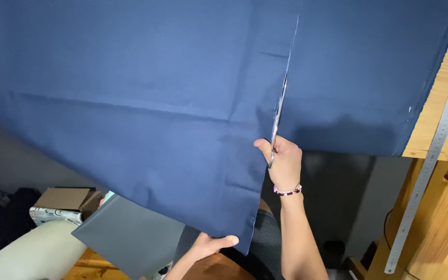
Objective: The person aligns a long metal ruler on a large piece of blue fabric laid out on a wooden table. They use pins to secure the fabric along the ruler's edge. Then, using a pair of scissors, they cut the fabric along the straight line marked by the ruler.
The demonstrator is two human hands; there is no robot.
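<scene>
Here the right hand grips scissors pointing toward twelve o'clock in the navy fabric; the left hand pinches its hanging corner at six o'clock.

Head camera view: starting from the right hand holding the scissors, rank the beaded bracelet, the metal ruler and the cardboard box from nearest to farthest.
From the right hand, whose grip is on the scissors:
1. Beaded bracelet, on that hand's own wrist, just below it.
2. Metal ruler, off to the right along the wooden table edge.
3. Cardboard box, far left and low, beyond the navy fabric.
</scene>
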